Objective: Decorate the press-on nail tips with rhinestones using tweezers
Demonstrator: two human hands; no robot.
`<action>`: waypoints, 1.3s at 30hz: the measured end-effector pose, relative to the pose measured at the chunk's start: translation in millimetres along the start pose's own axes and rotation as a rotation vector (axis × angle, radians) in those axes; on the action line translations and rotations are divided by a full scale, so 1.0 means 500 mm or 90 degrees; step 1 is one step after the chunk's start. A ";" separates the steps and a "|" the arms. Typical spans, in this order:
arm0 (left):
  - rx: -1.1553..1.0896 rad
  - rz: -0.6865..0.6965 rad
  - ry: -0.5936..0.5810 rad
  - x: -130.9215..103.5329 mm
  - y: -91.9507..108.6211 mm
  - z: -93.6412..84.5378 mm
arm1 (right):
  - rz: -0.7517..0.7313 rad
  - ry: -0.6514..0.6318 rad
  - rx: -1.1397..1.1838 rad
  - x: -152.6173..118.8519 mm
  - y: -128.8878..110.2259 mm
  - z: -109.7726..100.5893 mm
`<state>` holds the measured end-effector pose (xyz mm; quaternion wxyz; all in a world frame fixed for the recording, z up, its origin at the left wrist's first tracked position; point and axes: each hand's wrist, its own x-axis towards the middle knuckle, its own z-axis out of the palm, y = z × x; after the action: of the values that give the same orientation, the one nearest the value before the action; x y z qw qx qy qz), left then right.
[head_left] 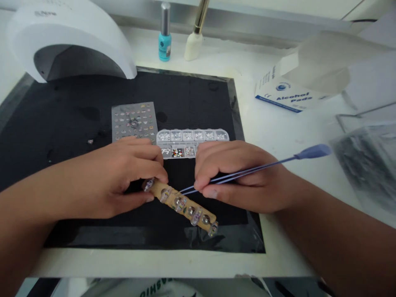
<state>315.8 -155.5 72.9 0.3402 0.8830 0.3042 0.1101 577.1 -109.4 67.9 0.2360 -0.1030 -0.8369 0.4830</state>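
Observation:
My left hand [123,177] grips the upper left end of a wooden nail-tip stand [157,190] between thumb and fingers. Along the stand sit several decorated nail tips [180,203] and round metal studs, with the lower right end slanting towards me. My right hand [238,173] pinches blue tweezers [229,178]. The tweezers' points reach the stand's upper edge near its middle; whether they hold anything is too small to tell. Behind my hands lie a clear compartment case [187,143] of rhinestones, partly covered by my right hand, and a grey sticker sheet [133,120].
A black mat [198,97] covers the middle of the white table [148,262]. A white nail lamp [80,29] stands at the back left, beside a turquoise polish bottle [164,43] and a cream one [194,44]. On the right are an alcohol pads box [280,88] and a clear container [368,161].

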 end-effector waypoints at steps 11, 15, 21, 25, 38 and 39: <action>0.001 -0.001 -0.004 0.000 0.001 -0.001 | -0.007 -0.011 -0.005 -0.001 0.000 -0.001; -0.002 -0.005 -0.003 -0.001 0.000 0.000 | -0.007 -0.012 -0.007 -0.001 -0.001 -0.001; 0.001 0.000 0.003 -0.006 -0.001 0.000 | -0.006 -0.013 -0.007 0.000 -0.001 -0.001; 0.002 -0.001 -0.004 -0.003 -0.002 0.000 | -0.006 -0.009 0.003 0.001 -0.001 -0.001; -0.007 0.003 0.001 -0.002 -0.001 0.001 | -0.001 0.004 0.003 -0.001 0.000 -0.001; -0.006 -0.001 -0.001 -0.002 -0.001 0.001 | -0.001 0.004 0.003 -0.001 0.000 -0.001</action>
<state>315.0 -156.0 72.2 0.3446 0.8812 0.3041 0.1106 577.7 -109.3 67.9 0.2391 -0.1035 -0.8351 0.4845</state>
